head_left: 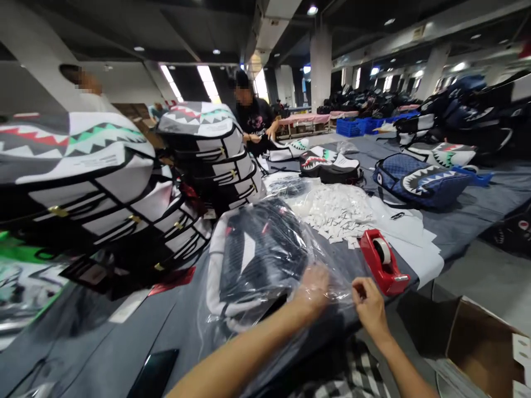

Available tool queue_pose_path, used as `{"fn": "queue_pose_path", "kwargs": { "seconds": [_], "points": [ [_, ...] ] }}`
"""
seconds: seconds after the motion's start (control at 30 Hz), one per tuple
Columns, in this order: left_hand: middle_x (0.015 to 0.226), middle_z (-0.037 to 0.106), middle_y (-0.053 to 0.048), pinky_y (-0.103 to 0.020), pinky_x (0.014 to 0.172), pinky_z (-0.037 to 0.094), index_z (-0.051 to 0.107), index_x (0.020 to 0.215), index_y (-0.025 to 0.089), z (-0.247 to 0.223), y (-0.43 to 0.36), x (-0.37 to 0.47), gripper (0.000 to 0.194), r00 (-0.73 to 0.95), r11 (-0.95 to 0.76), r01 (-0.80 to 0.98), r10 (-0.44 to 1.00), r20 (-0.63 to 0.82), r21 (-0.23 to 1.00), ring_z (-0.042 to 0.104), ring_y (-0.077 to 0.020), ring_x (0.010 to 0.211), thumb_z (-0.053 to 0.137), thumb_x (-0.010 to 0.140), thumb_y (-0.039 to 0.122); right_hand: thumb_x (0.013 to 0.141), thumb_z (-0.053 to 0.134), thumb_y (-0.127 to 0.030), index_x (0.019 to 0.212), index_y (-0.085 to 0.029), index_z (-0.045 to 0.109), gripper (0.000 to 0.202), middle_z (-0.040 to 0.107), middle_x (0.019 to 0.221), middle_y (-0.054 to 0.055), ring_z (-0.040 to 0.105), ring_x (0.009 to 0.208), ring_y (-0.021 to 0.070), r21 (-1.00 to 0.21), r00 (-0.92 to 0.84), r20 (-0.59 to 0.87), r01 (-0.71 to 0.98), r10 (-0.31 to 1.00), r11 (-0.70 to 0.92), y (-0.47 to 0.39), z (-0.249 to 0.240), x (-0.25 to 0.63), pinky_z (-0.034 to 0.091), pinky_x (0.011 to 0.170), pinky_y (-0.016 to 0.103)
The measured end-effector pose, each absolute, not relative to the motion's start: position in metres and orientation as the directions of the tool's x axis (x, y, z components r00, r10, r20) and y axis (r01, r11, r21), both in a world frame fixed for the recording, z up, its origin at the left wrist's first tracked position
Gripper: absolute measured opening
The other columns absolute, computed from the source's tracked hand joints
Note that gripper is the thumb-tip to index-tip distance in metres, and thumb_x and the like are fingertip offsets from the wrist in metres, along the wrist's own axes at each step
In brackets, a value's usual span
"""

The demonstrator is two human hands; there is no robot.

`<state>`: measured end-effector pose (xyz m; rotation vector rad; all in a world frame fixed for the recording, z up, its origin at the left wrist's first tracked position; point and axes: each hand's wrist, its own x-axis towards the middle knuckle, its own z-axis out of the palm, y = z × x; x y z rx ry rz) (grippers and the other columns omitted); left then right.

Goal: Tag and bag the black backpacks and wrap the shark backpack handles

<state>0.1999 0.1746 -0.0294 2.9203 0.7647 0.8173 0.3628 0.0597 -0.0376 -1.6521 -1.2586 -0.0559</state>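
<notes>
A backpack (267,243) with a dark ribbed panel and pale padded edges lies in front of me inside a clear plastic bag (332,265). At the bag's near right side, my left hand (314,284) is closed on the film, its fingers partly blurred by shiny folds. My right hand (369,307) pinches the bag's outer edge between thumb and fingers, a short way to the right. Just beyond that hand stands a red tape dispenser (384,262) with a roll of tape in it.
Stacked shark-mouth backpacks (74,177) rise at left, beside a second stack (211,155). Small white tags (340,213) are heaped behind the bag. A blue backpack (418,179) lies farther right. A phone (154,373) rests near me; an open carton (481,342) is lower right. A co-worker (253,113) stands opposite.
</notes>
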Motion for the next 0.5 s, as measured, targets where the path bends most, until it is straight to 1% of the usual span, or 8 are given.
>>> {"fn": "queue_pose_path", "kwargs": {
  "seconds": [0.03,0.1,0.17,0.23,0.3,0.4,0.47,0.5],
  "points": [
    [0.124,0.071,-0.007,-0.038,0.113,0.041,0.071,0.112,0.022,-0.032,0.144,0.178,0.025,0.768,-0.907,0.404,0.408,0.493,0.122,0.06,-0.0226,0.123,0.062,0.089,0.027,0.086,0.05,-0.028,0.08,-0.023,0.056,0.01,0.06,0.073,0.002,0.059,0.061,0.0169,-0.725,0.512,0.496,0.688,0.701,0.01,0.056,-0.047,0.366,0.049,0.057,0.027],
    [0.13,0.068,-0.004,-0.036,0.118,0.033,0.069,0.116,0.025,-0.033,0.093,0.133,0.03,0.746,-0.958,0.271,0.146,0.65,-0.096,0.052,-0.0201,0.132,0.065,0.087,0.023,0.08,0.051,-0.036,0.079,-0.023,0.052,0.012,0.059,0.071,0.002,0.058,0.061,0.018,-0.782,0.573,0.364,0.617,0.734,-0.093,0.049,-0.06,0.367,0.049,0.058,0.029],
    [0.132,0.065,-0.005,-0.04,0.12,0.028,0.068,0.118,0.027,-0.031,0.07,0.088,0.035,0.619,-0.879,0.448,0.175,0.765,-0.162,0.043,-0.0218,0.139,0.068,0.084,0.017,0.079,0.049,-0.041,0.081,-0.024,0.049,0.017,0.059,0.068,0.0,0.057,0.058,0.0179,-0.794,0.572,0.248,0.582,0.782,-0.174,0.042,-0.067,0.361,0.048,0.058,0.03],
    [0.132,0.063,-0.011,-0.047,0.117,0.029,0.067,0.12,0.025,-0.034,0.071,0.041,0.037,0.414,-0.644,0.764,0.44,0.797,-0.041,0.04,-0.0281,0.141,0.068,0.085,0.017,0.08,0.047,-0.045,0.082,-0.025,0.047,0.021,0.058,0.064,-0.001,0.056,0.054,0.0175,-0.788,0.532,0.168,0.578,0.83,-0.212,0.035,-0.066,0.356,0.047,0.056,0.029],
    [0.126,0.064,-0.016,-0.052,0.11,0.033,0.067,0.117,0.021,-0.044,0.083,-0.006,0.029,0.127,-0.318,0.94,0.661,0.739,0.122,0.047,-0.034,0.133,0.064,0.088,0.024,0.08,0.048,-0.049,0.082,-0.025,0.046,0.024,0.058,0.063,-0.001,0.057,0.052,0.0175,-0.773,0.503,0.148,0.596,0.851,-0.218,0.03,-0.061,0.356,0.046,0.055,0.029],
    [0.085,0.067,-0.007,-0.042,0.088,0.045,0.064,0.085,0.019,-0.066,0.091,-0.06,0.02,-0.266,-0.045,0.896,0.742,0.615,0.442,0.063,-0.0254,0.087,0.056,0.092,0.036,0.078,0.05,-0.053,0.082,-0.026,0.045,0.028,0.056,0.061,-0.002,0.057,0.047,0.0172,-0.758,0.519,0.169,0.612,0.838,-0.226,0.029,-0.05,0.365,0.045,0.05,0.028],
    [0.067,0.057,0.001,-0.033,0.073,0.046,0.054,0.072,0.021,-0.078,0.082,-0.073,0.027,-0.442,0.008,0.78,0.715,0.541,0.626,0.056,-0.0177,0.066,0.056,0.092,0.039,0.079,0.05,-0.054,0.082,-0.026,0.043,0.029,0.054,0.057,-0.004,0.055,0.043,0.0164,-0.741,0.527,0.182,0.628,0.83,-0.237,0.03,-0.044,0.373,0.042,0.047,0.026],
    [0.067,0.055,0.002,-0.03,0.07,0.045,0.051,0.07,0.022,-0.083,0.075,-0.073,0.028,-0.486,-0.003,0.738,0.691,0.535,0.674,0.054,-0.0162,0.064,0.056,0.092,0.038,0.08,0.049,-0.054,0.082,-0.026,0.043,0.028,0.052,0.055,-0.004,0.053,0.042,0.016,-0.719,0.524,0.199,0.652,0.828,-0.24,0.029,-0.042,0.376,0.041,0.047,0.026]
  ]
}}
